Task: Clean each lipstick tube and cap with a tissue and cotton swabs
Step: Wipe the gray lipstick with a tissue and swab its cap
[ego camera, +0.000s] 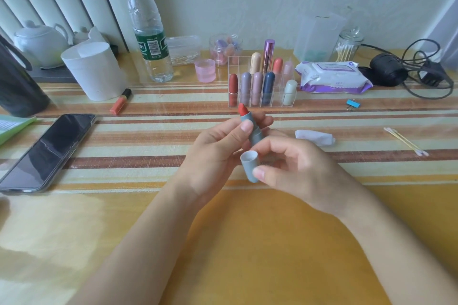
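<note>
My left hand [218,151] grips an uncapped grey lipstick tube [255,135] with its red bullet pointing up and away. My right hand [295,168] pinches the matching grey cap [250,164] just below the tube, its open end facing up. A crumpled tissue [316,137] lies on the table to the right of my hands. Two cotton swabs [405,141] lie farther right. A clear organizer [262,86] behind my hands holds several capped lipsticks.
A phone [47,152] lies at the left, with a tissue roll [95,72], an orange lip gloss [120,101] and a water bottle [148,27] behind it. A wet-wipe pack [332,77], a swab jar [348,47], cables [421,69] and a blue clip [353,104] sit at the right.
</note>
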